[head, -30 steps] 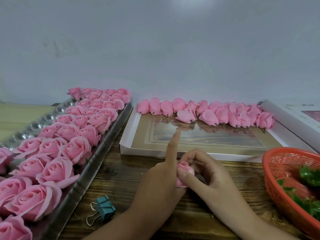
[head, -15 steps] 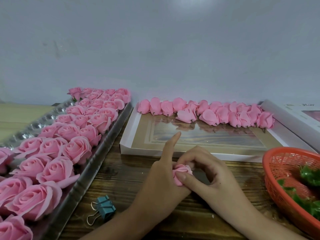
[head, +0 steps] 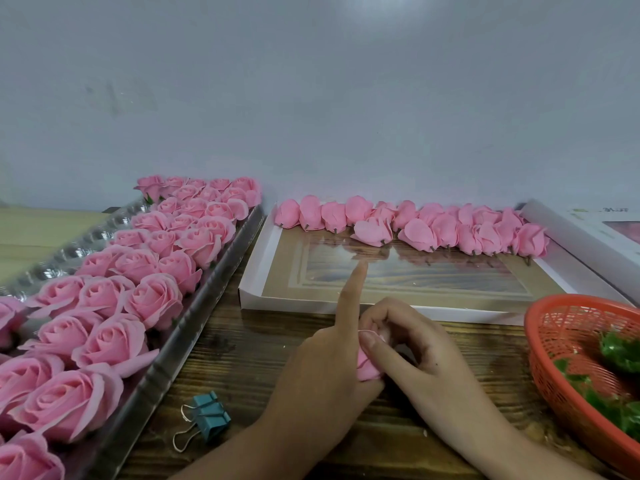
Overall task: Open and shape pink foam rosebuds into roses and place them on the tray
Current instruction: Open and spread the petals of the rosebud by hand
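Landmark: a shallow white box [head: 311, 304] lies flat on the wooden tabletop [head: 249, 355], at the middle of the scene.
Rosebud: one pink foam rosebud [head: 367, 367] is held between both hands, just in front of the near wall of the white box and above the tabletop. Only a small part of it shows between the fingers.
Left hand: the left hand [head: 322, 375] grips the rosebud from its left side with curled fingers. The index finger is straight and points up, and its tip stands before the bottom of the white box.
Right hand: the right hand [head: 426, 362] holds the same rosebud from the right. The thumb presses on its upper part and the other fingers are bent behind it.
Row of rosebuds: a row of rosebuds [head: 415, 226], closed, lies along the far edge of the white box, close to the wall.
Tray: a silver tray [head: 194, 306] lies just left of the white box, almost touching its far left corner.
Roses: the opened roses [head: 152, 299] fill the tray in tight rows.
Binder clip: a teal binder clip [head: 209, 415] lies on the tabletop, in front of the white box and beside the tray rim.
Basket: an orange basket [head: 568, 327] stands at the near right corner of the white box, with green leaves [head: 620, 348] inside.
Second box: a second box [head: 554, 223], also white, lies to the right of the white box.
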